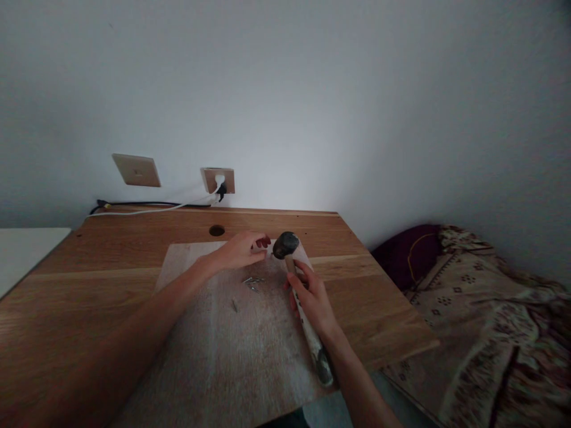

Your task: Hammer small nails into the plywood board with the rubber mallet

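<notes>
My right hand is wrapped round the pale wooden handle of a hammer, whose dark head hangs just above the far part of a pale board. My left hand reaches over the board, fingertips pinched together right beside the hammer head, likely on a nail too small to make out. Several loose nails lie on the board between my hands, and one more nail lies a little nearer to me.
The board lies on a wooden desk with a cable hole at the back. A wall socket with plugs and cables sits behind it. A patterned blanket lies to the right, a white surface to the left.
</notes>
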### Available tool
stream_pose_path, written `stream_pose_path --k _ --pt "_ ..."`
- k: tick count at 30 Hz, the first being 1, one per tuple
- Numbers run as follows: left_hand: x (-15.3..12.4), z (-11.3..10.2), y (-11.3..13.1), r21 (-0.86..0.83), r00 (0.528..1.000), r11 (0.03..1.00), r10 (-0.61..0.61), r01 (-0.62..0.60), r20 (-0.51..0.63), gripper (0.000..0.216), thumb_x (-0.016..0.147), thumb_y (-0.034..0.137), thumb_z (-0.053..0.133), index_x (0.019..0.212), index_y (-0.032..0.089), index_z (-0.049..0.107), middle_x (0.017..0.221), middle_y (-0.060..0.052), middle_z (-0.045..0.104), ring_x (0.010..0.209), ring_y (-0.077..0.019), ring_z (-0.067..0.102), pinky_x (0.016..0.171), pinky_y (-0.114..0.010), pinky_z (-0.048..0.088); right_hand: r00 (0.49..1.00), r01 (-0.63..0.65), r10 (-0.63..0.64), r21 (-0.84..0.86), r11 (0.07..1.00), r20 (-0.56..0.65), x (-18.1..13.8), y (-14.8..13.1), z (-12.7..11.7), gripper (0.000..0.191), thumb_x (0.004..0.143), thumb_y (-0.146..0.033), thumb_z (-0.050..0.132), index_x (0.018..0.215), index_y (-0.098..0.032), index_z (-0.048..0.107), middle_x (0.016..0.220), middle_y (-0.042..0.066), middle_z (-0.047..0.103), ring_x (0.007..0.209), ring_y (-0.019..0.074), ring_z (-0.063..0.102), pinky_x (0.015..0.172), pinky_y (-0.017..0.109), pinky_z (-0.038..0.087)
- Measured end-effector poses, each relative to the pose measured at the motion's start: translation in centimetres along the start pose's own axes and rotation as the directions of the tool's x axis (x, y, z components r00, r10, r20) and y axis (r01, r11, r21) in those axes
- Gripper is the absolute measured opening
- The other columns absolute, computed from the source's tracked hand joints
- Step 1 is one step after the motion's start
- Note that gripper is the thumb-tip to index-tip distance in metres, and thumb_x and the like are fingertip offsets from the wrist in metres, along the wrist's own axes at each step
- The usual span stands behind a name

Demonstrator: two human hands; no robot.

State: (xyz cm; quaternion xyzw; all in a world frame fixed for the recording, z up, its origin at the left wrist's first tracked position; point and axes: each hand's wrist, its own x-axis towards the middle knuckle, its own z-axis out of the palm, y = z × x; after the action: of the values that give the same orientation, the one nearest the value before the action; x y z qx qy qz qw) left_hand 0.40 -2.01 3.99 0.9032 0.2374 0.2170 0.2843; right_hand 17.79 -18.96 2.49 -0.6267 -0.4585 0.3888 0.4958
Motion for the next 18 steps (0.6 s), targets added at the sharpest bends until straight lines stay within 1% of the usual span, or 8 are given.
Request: stream_pose_path --k 2,4,7,10,12,14,15,18 --pt "-0.7 -1.1 1.5 0.11 0.988 0.993 0.03 -0.047 0.153 0.014 0.083 0.021 0.065 0.096 0.018 0.069 0.085 -0.003 0.073 0.073 -0.0171 0.066 0.068 -0.027 0.048 1.0 0.001 0.0 0.029 1.0 -0.031 0.0 0.1 -0.1 0.046 0.09 -0.045 0.061 0.128 -0.019 0.06 0.076 -0.001 0.063 0.038 0.0104 0.05 0.03 0.023 0.04" --pt "-1.4 -1.2 3.1 0.239 0.957 0.964 0.045 -0.117 0.286 0.014 0.081 0.025 0.069 0.092 0.018 0.069 0.088 -0.005 0.072 0.076 -0.0196 0.066 0.068 -0.029 0.048 0.998 -0.011 0.014 0.045 0.999 -0.054 0.0 0.2 -0.1 0.048 0.089 -0.046 0.062 0.129 -0.019 0.06 0.078 -0.001 0.064 0.038 0.0103 0.05 0.03 0.023 0.039" --pt "-2.1 0.1 4.9 0.415 0.935 0.892 0.025 -0.18 0.353 0.017 0.079 0.028 0.07 0.091 0.015 0.07 0.098 -0.013 0.072 0.088 -0.0268 0.068 0.075 -0.034 0.051 0.996 -0.045 0.048 0.038 0.998 -0.07 0.1 0.2 -0.2 0.05 0.088 -0.048 0.064 0.129 -0.019 0.061 0.081 0.001 0.067 0.039 0.0103 0.05 0.031 0.023 0.04" --pt "-2.1 1.2 5.4 0.475 0.934 0.859 0.011 -0.191 0.357 0.01 0.08 0.017 0.065 0.086 0.012 0.07 0.094 -0.015 0.072 0.085 -0.0273 0.069 0.075 -0.035 0.051 0.996 -0.048 0.049 0.023 0.999 -0.068 0.0 0.2 -0.2 0.053 0.086 -0.049 0.064 0.129 -0.018 0.061 0.083 0.003 0.069 0.039 0.0104 0.051 0.031 0.023 0.04" --pt "-1.7 1.1 5.1 0.451 0.941 0.873 0.027 -0.186 0.336 0.008 0.081 0.012 0.062 0.083 0.013 0.07 0.09 -0.013 0.072 0.081 -0.0251 0.068 0.071 -0.033 0.05 0.997 -0.04 0.041 0.02 0.999 -0.06 0.0 0.2 -0.2 0.052 0.087 -0.048 0.064 0.129 -0.018 0.06 0.083 0.003 0.069 0.039 0.0106 0.05 0.031 0.024 0.04" --pt "-1.2 0.5 4.3 0.342 0.952 0.925 0.06 -0.166 0.3 0.009 0.082 0.012 0.061 0.082 0.015 0.069 0.084 -0.008 0.072 0.076 -0.0212 0.068 0.068 -0.03 0.048 0.998 -0.022 0.023 0.024 0.999 -0.054 -0.1 0.2 -0.1 0.05 0.088 -0.048 0.063 0.128 -0.018 0.061 0.08 0.002 0.067 0.039 0.0108 0.051 0.031 0.023 0.04" --pt "-1.0 0.2 3.7 0.259 0.963 0.955 0.073 -0.143 0.26 0.01 0.082 0.012 0.061 0.085 0.017 0.069 0.082 -0.005 0.072 0.074 -0.0188 0.067 0.068 -0.028 0.047 0.998 -0.011 0.013 0.027 1.0 -0.055 -0.1 0.2 -0.1 0.049 0.088 -0.048 0.063 0.128 -0.018 0.061 0.079 0.001 0.066 0.039 0.0108 0.051 0.031 0.023 0.04" --pt "-0.4 -0.2 1.4 0.006 0.996 0.999 0.047 -0.047 0.081 0.019 0.082 0.01 0.063 0.097 0.019 0.071 0.081 0.0 0.074 0.071 -0.0145 0.068 0.069 -0.024 0.048 0.998 0.01 -0.008 0.032 0.999 -0.062 -0.2 0.2 0.0 0.05 0.09 -0.048 0.062 0.13 -0.019 0.059 0.077 0.0 0.064 0.039 0.0102 0.05 0.031 0.022 0.039"
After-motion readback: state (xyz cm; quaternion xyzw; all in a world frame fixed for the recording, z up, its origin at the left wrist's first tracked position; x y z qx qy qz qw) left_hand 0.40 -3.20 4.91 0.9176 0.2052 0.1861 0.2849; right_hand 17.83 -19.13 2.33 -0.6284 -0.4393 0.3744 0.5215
